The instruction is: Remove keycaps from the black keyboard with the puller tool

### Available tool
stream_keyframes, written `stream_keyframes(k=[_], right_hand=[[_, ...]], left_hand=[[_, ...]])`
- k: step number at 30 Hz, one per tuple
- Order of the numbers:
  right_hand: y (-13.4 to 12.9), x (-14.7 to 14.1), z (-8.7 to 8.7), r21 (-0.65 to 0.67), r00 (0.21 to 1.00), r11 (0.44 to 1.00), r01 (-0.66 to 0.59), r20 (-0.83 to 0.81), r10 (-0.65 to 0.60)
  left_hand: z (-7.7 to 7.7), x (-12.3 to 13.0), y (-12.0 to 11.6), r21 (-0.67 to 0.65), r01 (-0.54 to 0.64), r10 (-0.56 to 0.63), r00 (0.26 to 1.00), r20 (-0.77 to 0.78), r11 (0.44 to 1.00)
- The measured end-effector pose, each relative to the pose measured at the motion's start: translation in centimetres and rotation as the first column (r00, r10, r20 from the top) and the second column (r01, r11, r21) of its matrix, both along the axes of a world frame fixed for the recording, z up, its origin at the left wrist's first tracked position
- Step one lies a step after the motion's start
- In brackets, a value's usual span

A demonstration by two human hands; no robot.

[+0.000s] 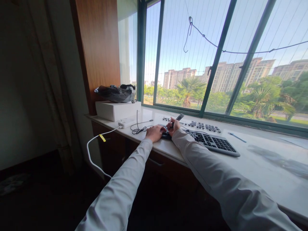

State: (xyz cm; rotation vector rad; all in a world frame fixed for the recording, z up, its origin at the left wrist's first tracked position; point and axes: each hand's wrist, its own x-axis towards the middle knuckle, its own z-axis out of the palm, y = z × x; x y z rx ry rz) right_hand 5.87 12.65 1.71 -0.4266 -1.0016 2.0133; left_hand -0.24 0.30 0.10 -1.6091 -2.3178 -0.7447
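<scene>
**A:** Status on the keyboard (211,141)?

**B:** It is laid flat on the counter (252,160), near the front edge and angled a little. Only its left end is being worked on.

**A:** Hands?

**B:** The right hand (173,126) is closed around a dark tool (179,117), with the tip pointed up and away over the left end. Brush or puller cannot be told at this size. The left hand (155,132) is laid on the keyboard's left edge with the fingers curled down. Whether anything is gripped there cannot be told; it is likely only a steadying hold.

**A:** What is done so far?

**B:** Rows of small dark pieces (202,125) are set out on the counter just behind the keyboard. They are read as loose keycaps, neatly lined up. That part is judged well advanced.

**A:** And what is left?

**B:** Dark keys are seen across the middle and right of the keyboard, so those sections are judged seated or untouched. The left end is hidden by both hands, so its state is not known. The rows behind are not yet returned to the board. Overall it is judged to be somewhere mid-way, no closer than that.

**A:** Anything nearby in the way?

**B:** A thin black cable (138,130) is coiled just left of the left hand, apart from the keyboard. A white box (116,110) is further left, well clear. A blue pen (237,137) is beyond the right end.
</scene>
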Motion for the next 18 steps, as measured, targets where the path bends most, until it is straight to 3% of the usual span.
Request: stream_keyframes(k=[4, 13, 18], right_hand=[[-0.2, -0.3, -0.2, -0.002, 1.000, 1.000, 0.004, -0.028, -0.004], [-0.1, -2.0, -1.1, 0.243, 0.986, 0.960, 0.138, 0.057, -0.156], [-0.6, -1.9, -1.3, 0.352, 0.987, 0.925, 0.144, 0.018, -0.160]], left_hand=[[-0.1, -0.2, 0.1, 0.014, 0.011, -0.011, 1.000, -0.011, 1.000], [-0.1, -0.1, 0.0, -0.002, -0.015, 0.015, 1.000, -0.011, 1.000], [-0.3, -0.5, 0.2, 0.003, -0.041, 0.041, 0.999, -0.010, 0.999]])
